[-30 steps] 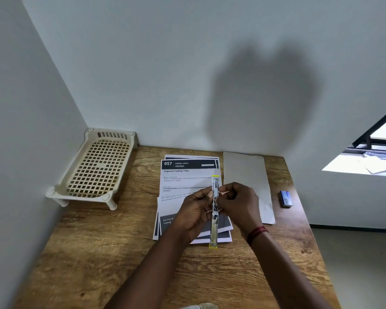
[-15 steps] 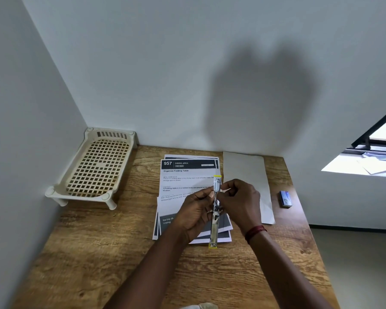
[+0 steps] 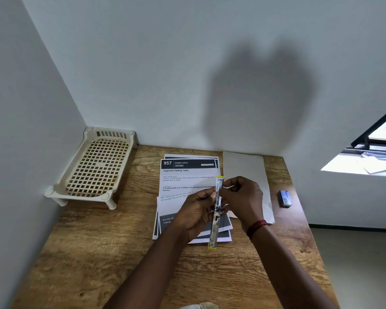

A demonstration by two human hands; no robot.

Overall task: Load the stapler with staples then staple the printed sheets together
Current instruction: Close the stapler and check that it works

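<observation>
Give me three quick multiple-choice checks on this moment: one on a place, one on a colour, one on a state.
1. The small blue box lies:
A. inside the rack
B. on the table's right side, beyond the blank sheet
C. on the printed sheets

2. The stapler's end tips are:
A. yellow
B. red
C. black

3. The stapler is:
A. closed on the table
B. opened out, held in both hands
C. in the rack

Key: 1 B, it sits right of the blank sheet. 2 A, yellow shows at both ends. 3 B, left hand and right hand hold it above the printed sheets.

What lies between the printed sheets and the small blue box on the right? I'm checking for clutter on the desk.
In the head view, a blank grey sheet lies between the printed sheets and the blue box, then bare wood.
</observation>
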